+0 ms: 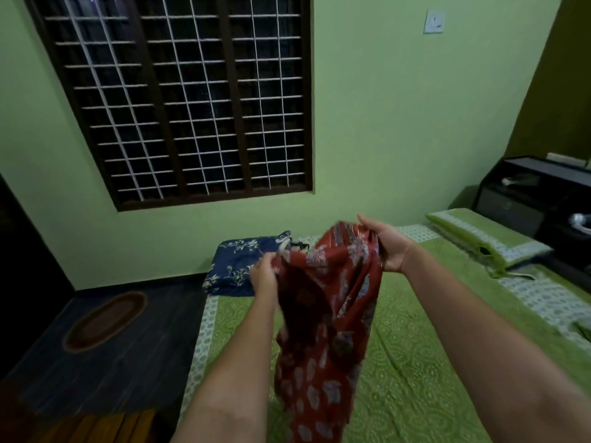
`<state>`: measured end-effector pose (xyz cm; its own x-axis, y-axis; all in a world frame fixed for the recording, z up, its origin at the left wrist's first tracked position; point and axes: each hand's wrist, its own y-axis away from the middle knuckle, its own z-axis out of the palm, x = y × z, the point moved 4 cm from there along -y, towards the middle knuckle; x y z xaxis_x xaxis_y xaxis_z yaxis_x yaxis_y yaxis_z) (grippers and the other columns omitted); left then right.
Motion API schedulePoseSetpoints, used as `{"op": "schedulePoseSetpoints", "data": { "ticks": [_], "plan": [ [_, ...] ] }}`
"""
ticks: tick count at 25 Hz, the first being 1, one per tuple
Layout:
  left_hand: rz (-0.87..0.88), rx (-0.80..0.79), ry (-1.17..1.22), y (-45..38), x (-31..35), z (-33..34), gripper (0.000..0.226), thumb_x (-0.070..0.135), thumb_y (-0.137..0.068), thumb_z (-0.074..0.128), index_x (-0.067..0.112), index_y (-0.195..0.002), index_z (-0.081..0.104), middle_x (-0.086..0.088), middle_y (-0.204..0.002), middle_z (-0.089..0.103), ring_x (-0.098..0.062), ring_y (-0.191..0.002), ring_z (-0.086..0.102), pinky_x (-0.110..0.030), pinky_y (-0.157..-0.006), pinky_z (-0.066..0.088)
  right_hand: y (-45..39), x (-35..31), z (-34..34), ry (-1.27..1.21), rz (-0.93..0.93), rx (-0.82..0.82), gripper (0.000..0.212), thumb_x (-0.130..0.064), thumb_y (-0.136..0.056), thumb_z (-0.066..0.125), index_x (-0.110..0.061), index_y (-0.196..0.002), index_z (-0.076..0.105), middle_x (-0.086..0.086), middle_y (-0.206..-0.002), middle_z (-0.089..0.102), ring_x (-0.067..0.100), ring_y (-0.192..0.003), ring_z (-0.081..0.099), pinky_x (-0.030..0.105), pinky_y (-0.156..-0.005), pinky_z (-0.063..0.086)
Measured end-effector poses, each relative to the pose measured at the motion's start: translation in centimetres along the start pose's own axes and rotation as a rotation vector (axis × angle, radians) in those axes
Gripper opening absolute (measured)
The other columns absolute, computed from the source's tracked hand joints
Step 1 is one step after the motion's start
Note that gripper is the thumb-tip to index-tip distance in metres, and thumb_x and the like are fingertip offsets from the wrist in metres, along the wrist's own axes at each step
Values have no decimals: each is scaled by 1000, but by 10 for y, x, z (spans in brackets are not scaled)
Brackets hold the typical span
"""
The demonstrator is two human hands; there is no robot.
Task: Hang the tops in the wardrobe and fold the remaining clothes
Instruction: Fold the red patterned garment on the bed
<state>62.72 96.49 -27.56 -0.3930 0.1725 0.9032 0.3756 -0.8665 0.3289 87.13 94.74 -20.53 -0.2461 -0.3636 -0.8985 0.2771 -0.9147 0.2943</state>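
Both hands hold a red printed garment point(326, 314) up over the bed point(415, 362): left hand point(263, 276) and right hand point(388, 247) each pinch its top edge, thin cloth hanging crumpled. A folded navy floral cloth point(240, 263) lies at the bed's far left corner.

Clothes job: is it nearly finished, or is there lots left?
Partly. A blue flowered cloth lies folded on the bed, so that looks done. The left hand and right hand grip a red printed garment, held up and not yet folded or hung. No wardrobe or hanger is in view, so hanging can't be judged.
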Motion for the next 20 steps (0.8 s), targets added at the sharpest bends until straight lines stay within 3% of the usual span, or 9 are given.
{"op": "schedulePoseSetpoints", "data": {
  "ticks": [1,3,7,11,14,16,18,20],
  "plan": [
    [40,16,-23,4,4,0,19,23,-88,61,6,-80,59,-11,-79,62,-25,-73,57,-32,-63,47,-3,5,-21,53,40,21,50,-46,-86,61,1,-102,64,18,-99,69,31,-93,66,43,-86,55],
    [127,127,-63,-3,9,-13,27,22,-93,55,6,-71,53,-6,-67,51,-21,-67,48,-29,-54,43,-6,22,-71,180,140,119,38,-38,-88,60,-1,-95,63,15,-85,72,26,-76,70,37,-72,59],
    [289,376,-276,-7,23,-48,38,30,-97,47,-5,-90,61,-21,-90,61,-33,-85,57,-39,-77,45,-8,47,-153,275,262,361,19,-16,-95,55,1,-91,64,13,-64,70,21,-52,68,34,-56,58],
    [306,318,-288,-1,39,-52,36,34,-95,50,14,-65,51,-1,-65,52,-22,-70,54,-32,-69,42,-18,-1,-148,12,3,164,26,-21,-96,50,-8,-91,72,10,-87,74,19,-76,71,30,-61,59],
    [312,289,-225,3,57,-56,30,28,-94,50,15,-68,53,0,-65,54,-22,-69,55,-29,-68,44,-21,-10,-130,337,-49,153,18,-26,-93,58,-12,-100,67,6,-97,69,20,-93,63,27,-64,49],
    [306,250,-306,3,67,-65,28,27,-96,48,11,-74,56,-1,-67,55,-22,-69,55,-28,-62,43,-30,-13,-133,459,-79,274,15,-29,-91,62,-15,-94,61,8,-97,58,18,-89,54,26,-66,42],
    [348,210,-333,3,85,-74,28,28,-96,50,11,-76,58,-2,-70,59,-23,-71,58,-28,-62,45,-32,-37,-124,340,-197,279,15,-31,-93,57,-18,-85,59,8,-93,54,15,-81,50,27,-67,39],
    [383,154,-260,6,106,-75,24,27,-95,53,12,-78,60,-3,-75,63,-20,-72,60,-28,-66,47,-25,-65,-110,225,-312,242,18,-33,-96,51,-19,-89,60,1,-92,59,11,-82,53,27,-69,39]
  ]
}}
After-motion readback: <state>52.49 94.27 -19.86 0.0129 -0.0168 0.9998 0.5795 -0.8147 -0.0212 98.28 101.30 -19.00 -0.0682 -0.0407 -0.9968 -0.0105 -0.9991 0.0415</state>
